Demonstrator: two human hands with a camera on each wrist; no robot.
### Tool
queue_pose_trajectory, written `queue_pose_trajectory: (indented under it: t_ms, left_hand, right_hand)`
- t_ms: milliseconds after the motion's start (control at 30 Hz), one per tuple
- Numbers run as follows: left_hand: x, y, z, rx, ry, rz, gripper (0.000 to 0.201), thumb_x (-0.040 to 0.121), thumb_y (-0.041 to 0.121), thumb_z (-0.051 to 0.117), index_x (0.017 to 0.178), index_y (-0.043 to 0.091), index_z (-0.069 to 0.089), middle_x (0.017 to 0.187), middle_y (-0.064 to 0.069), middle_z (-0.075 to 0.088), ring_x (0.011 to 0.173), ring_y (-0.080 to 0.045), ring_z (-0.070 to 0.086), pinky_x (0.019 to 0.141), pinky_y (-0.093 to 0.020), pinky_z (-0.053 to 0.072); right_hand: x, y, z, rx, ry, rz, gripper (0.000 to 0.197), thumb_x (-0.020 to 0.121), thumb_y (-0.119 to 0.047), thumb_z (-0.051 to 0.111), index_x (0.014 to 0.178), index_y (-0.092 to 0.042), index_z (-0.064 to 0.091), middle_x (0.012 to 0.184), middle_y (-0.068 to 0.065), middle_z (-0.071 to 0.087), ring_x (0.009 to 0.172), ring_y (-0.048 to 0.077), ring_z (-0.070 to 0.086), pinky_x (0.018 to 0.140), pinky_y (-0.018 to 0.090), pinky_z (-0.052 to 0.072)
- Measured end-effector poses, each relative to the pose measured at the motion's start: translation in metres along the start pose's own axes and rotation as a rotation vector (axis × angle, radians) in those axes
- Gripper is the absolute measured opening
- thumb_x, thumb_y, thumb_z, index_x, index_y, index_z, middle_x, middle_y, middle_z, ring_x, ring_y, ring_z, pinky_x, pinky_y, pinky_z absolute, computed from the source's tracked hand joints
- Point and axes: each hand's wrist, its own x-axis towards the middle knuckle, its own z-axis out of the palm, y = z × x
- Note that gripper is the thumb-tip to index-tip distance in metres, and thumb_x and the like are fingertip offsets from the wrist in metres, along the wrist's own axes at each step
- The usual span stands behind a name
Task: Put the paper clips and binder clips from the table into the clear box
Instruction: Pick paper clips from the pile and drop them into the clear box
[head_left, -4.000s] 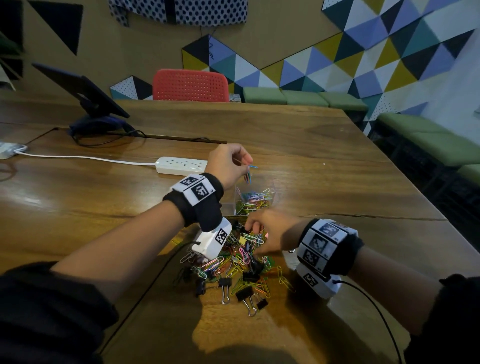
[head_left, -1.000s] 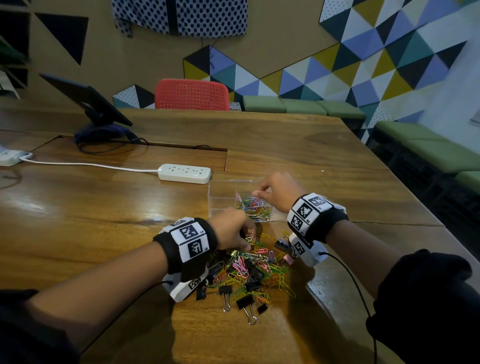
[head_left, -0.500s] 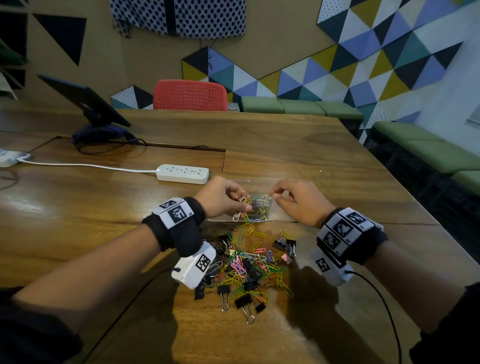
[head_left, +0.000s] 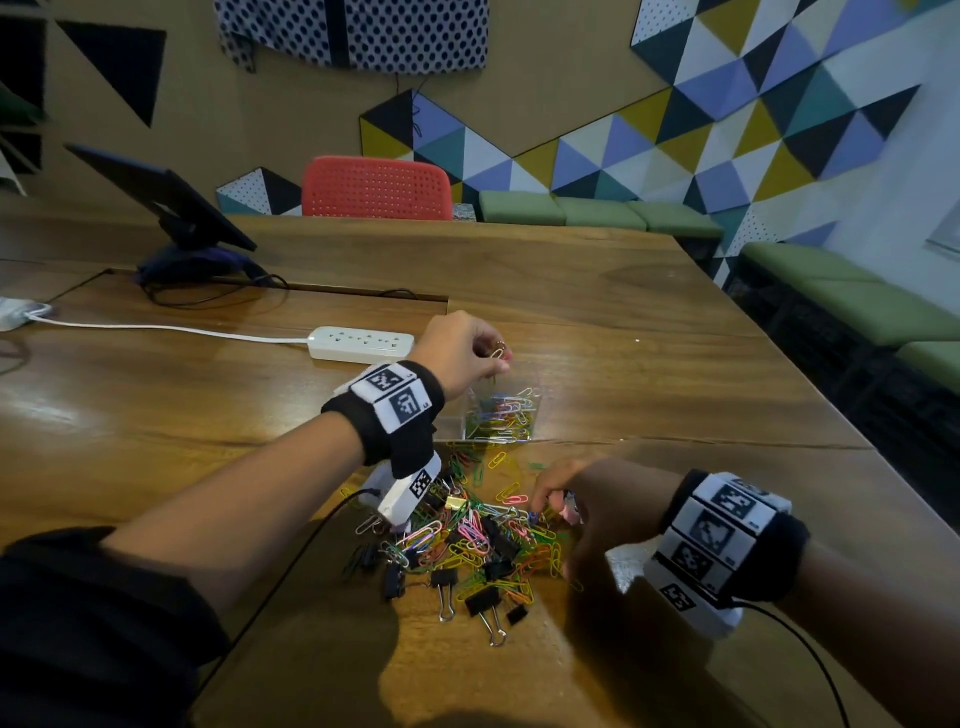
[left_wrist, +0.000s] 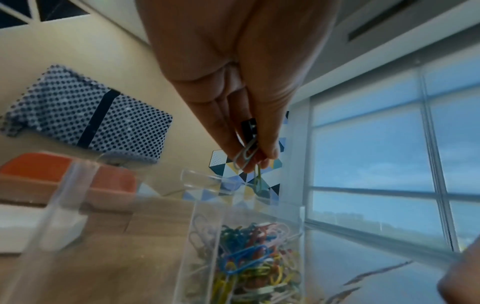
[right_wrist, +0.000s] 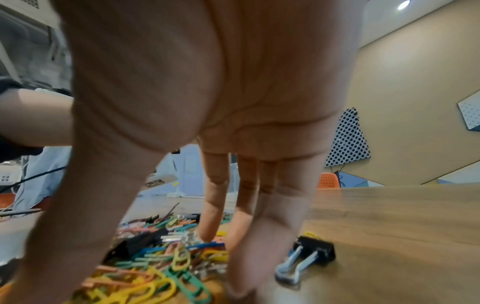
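Now: wooden tabletop (head_left: 649, 291), loose pile (head_left: 467, 540) of coloured paper clips and black binder clips near its front edge, well short of cleared. Clear box (head_left: 501, 415) just behind the pile, toward the far edge, partly filled with paper clips. Half a second ago both hands met at the box; since then they've split. Left hand (head_left: 457, 353) now hangs above the box opening, pinching a silver paper clip (left_wrist: 244, 155), a green one and something small and black, not yet released. Right hand (head_left: 597, 509) has dropped back onto the pile's right side, fingers (right_wrist: 215, 205) spread down into the clips; can't tell if it grips any. So: alternating cycle, one more drop imminent.
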Motion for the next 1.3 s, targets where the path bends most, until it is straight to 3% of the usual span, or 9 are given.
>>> queue_pose_trajectory:
  t_ms: [167, 267, 433, 600, 767, 867, 1033, 1200, 1300]
  left_hand:
    - [0.007, 0.007, 0.009, 0.260, -0.019, 0.067, 0.024, 0.083, 0.024, 0.067, 0.104, 0.013, 0.070, 0.103, -0.004, 0.070, 0.097, -0.018, 0.063, 0.087, -0.027, 0.048]
    - [0.007, 0.009, 0.017, 0.321, -0.071, 0.055, 0.022, 0.084, 0.022, 0.065, 0.104, 0.013, 0.069, 0.106, -0.007, 0.069, 0.099, -0.021, 0.063, 0.090, -0.031, 0.050]
    - [0.007, 0.006, 0.023, 0.395, -0.137, 0.016, 0.025, 0.082, 0.028, 0.068, 0.098, 0.010, 0.070, 0.099, -0.008, 0.070, 0.094, -0.023, 0.063, 0.081, -0.030, 0.048]
    - [0.012, 0.003, 0.021, 0.401, -0.154, -0.026, 0.035, 0.079, 0.034, 0.069, 0.100, 0.006, 0.069, 0.101, -0.010, 0.069, 0.095, -0.024, 0.062, 0.077, -0.028, 0.045]
    - [0.016, 0.002, 0.024, 0.375, -0.174, -0.024, 0.036, 0.083, 0.040, 0.060, 0.088, 0.005, 0.068, 0.088, -0.010, 0.070, 0.083, -0.021, 0.063, 0.079, -0.029, 0.050]
    - [0.014, 0.000, 0.023, 0.325, -0.137, -0.004, 0.036, 0.087, 0.039, 0.056, 0.091, 0.005, 0.070, 0.084, -0.009, 0.070, 0.078, -0.019, 0.064, 0.079, -0.032, 0.054]
    - [0.009, -0.002, 0.016, 0.206, -0.082, 0.032, 0.032, 0.092, 0.035, 0.051, 0.087, 0.009, 0.069, 0.075, 0.001, 0.064, 0.066, -0.012, 0.056, 0.069, -0.024, 0.048]
    - [-0.002, -0.004, 0.010, 0.207, -0.065, 0.127, 0.035, 0.098, 0.033, 0.037, 0.072, 0.016, 0.052, 0.064, 0.003, 0.053, 0.061, -0.016, 0.051, 0.063, -0.028, 0.040]
    - [-0.020, -0.001, 0.013, 0.281, -0.197, 0.154, 0.033, 0.100, 0.033, 0.030, 0.069, 0.025, 0.040, 0.063, 0.006, 0.045, 0.057, -0.010, 0.043, 0.061, -0.026, 0.034]
  right_hand:
    - [0.009, -0.001, 0.008, 0.087, 0.015, 0.006, 0.055, 0.062, -0.030, 0.083, 0.108, -0.022, 0.055, 0.105, 0.000, 0.058, 0.081, 0.010, 0.048, 0.066, 0.022, 0.041]
    - [0.015, 0.000, 0.008, 0.164, 0.023, 0.030, 0.046, 0.066, -0.023, 0.081, 0.106, -0.019, 0.059, 0.095, -0.003, 0.056, 0.076, 0.008, 0.048, 0.060, 0.018, 0.037]
    - [0.019, 0.001, 0.007, 0.208, 0.029, 0.052, 0.036, 0.069, -0.021, 0.080, 0.100, -0.020, 0.063, 0.087, -0.006, 0.058, 0.079, 0.011, 0.055, 0.073, 0.032, 0.050]
    - [0.019, 0.002, 0.007, 0.223, 0.025, 0.053, 0.034, 0.067, -0.020, 0.081, 0.097, -0.020, 0.064, 0.082, -0.008, 0.058, 0.075, 0.011, 0.054, 0.075, 0.033, 0.050]
    - [0.018, 0.001, 0.008, 0.216, 0.027, 0.047, 0.033, 0.068, -0.020, 0.080, 0.097, -0.019, 0.064, 0.083, -0.006, 0.060, 0.074, 0.010, 0.054, 0.072, 0.030, 0.048]
    - [0.019, 0.000, 0.008, 0.217, 0.024, 0.046, 0.032, 0.069, -0.020, 0.080, 0.097, -0.018, 0.065, 0.086, -0.002, 0.064, 0.074, 0.010, 0.055, 0.072, 0.030, 0.050]
    - [0.018, -0.003, 0.007, 0.137, 0.057, 0.024, 0.017, 0.076, -0.023, 0.074, 0.092, -0.019, 0.069, 0.085, -0.004, 0.065, 0.078, 0.011, 0.059, 0.073, 0.025, 0.048]
    - [0.016, -0.008, 0.004, 0.028, 0.076, -0.026, 0.012, 0.082, -0.028, 0.067, 0.093, -0.021, 0.068, 0.094, -0.011, 0.053, 0.076, -0.001, 0.044, 0.069, 0.016, 0.038]
    - [0.016, -0.011, 0.003, 0.005, 0.090, -0.048, 0.011, 0.085, -0.026, 0.064, 0.092, -0.019, 0.067, 0.088, -0.014, 0.051, 0.069, -0.005, 0.041, 0.063, 0.009, 0.031]
